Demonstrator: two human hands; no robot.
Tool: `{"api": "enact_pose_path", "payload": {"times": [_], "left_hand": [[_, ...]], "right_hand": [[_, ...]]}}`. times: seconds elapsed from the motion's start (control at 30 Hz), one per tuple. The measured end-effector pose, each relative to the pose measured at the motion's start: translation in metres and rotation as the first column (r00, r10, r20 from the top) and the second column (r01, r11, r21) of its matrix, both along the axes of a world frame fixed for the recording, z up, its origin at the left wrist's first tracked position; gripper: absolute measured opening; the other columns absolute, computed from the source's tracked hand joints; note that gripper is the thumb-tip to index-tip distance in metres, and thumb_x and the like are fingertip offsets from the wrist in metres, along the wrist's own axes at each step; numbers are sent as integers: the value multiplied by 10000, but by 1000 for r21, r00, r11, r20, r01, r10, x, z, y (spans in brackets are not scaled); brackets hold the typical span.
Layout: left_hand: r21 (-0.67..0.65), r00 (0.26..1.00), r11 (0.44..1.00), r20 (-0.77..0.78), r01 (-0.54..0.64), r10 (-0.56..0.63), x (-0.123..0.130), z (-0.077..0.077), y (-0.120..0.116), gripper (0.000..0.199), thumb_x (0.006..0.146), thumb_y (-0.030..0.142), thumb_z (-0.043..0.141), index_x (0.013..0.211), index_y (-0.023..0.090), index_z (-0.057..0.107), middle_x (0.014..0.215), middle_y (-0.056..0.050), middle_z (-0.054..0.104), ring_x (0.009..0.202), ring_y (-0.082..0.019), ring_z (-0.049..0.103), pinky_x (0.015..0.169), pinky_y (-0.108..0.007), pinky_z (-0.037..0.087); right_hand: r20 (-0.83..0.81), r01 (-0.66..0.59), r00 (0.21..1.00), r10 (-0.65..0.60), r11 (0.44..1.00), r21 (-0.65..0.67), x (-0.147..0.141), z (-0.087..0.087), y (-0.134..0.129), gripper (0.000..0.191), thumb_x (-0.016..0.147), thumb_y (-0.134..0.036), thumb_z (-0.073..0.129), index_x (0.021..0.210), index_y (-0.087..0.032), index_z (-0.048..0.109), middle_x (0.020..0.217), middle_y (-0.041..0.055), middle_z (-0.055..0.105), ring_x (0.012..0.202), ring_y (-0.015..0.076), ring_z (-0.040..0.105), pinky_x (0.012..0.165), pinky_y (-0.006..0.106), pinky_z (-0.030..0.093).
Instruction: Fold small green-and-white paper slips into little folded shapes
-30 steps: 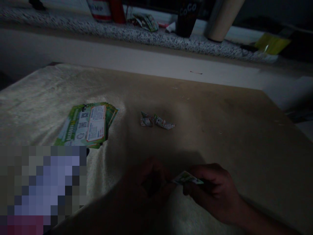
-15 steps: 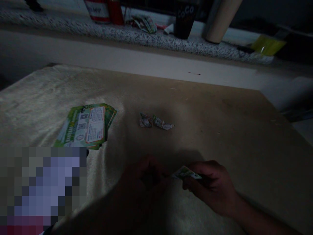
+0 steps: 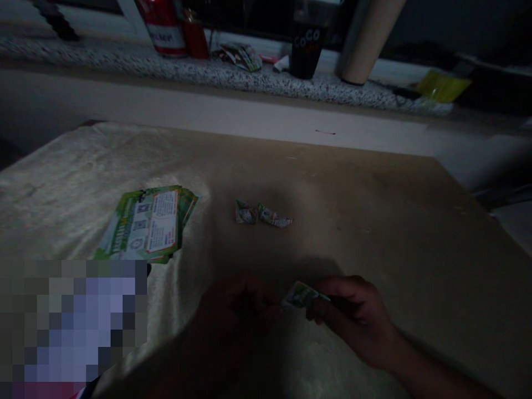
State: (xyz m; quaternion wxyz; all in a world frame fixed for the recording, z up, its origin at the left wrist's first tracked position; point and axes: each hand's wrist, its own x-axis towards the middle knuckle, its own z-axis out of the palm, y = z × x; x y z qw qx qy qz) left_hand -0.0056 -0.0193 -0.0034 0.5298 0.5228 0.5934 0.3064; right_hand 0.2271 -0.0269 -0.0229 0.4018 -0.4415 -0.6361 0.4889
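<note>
- Okay, going by the head view: got a small folded paper (image 3: 297,295) low in the frame, just right of centre.
- Pinched between thumb and fingers of the right hand (image 3: 361,318), closed right onto it.
- Touching or nearly touching its left corner with the left hand (image 3: 236,305); fingers curled, but too dark to tell how closed or whether gripping.
- Counting as done, probably: a squarish folded piece (image 3: 246,213) and a longer folded strip (image 3: 276,216), near mid-frame, just beside each other on the table (image 3: 386,188).
- Calling the one in hand partway, at a guess; can't make out every crease.
- Seemingly left over: green leaflet stack (image 3: 162,221), left of frame, lying flat and unfolded. Can't count it.
</note>
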Motion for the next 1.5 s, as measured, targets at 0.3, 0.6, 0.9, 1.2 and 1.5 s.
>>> {"api": "enact_pose_path", "payload": {"times": [0.3, 0.6, 0.9, 1.2, 1.5], "left_hand": [[280, 967, 930, 15, 239, -253, -5, -35, -6, 391, 1017, 256, 642, 1393, 360, 678, 1249, 12, 819, 1093, -212, 788, 945, -295, 611], [305, 923, 872, -161, 383, -349, -8, -23, -9, 439, 1041, 243, 578, 1463, 326, 662, 1391, -12, 778, 1222, -252, 759, 1079, -357, 590], [101, 931, 926, -52, 364, -360, 2, -9, -8, 483, 927, 346, 704, 1408, 307, 731, 1161, -26, 844, 1011, -272, 788, 920, -371, 636], [166, 924, 911, 5, 377, -383, 1, -13, -2, 347, 990, 284, 612, 1282, 287, 800, 1124, -1, 861, 992, -244, 810, 919, -336, 635], [318, 914, 857, -145, 407, -380, 3, -11, -7, 322, 968, 218, 611, 1224, 286, 795, 1060, 16, 869, 905, -199, 831, 830, -264, 654]], "right_hand": [[-119, 132, 987, -111, 974, 184, -4, 5, 2, 336, 868, -10, 769, 1069, -272, 830, 872, 10, 857, 698, 134, 798, 637, 158, 623], [-110, 90, 991, -74, 984, 155, -5, 4, 0, 299, 897, -12, 733, 1040, -260, 822, 831, 6, 846, 697, 132, 801, 634, 161, 621], [-102, 95, 992, -80, 984, 153, -7, 5, -1, 298, 856, -23, 774, 1024, -266, 813, 803, -17, 817, 677, 104, 768, 623, 124, 594], [-15, 30, 999, -29, 996, 88, -9, 4, -1, 181, 890, -77, 734, 993, -221, 770, 835, 19, 809, 704, 135, 750, 634, 183, 587], [128, -55, 991, 42, 994, 98, -11, 6, -4, 273, 798, -41, 588, 960, -218, 718, 773, 2, 764, 587, 123, 665, 515, 191, 483]]}}
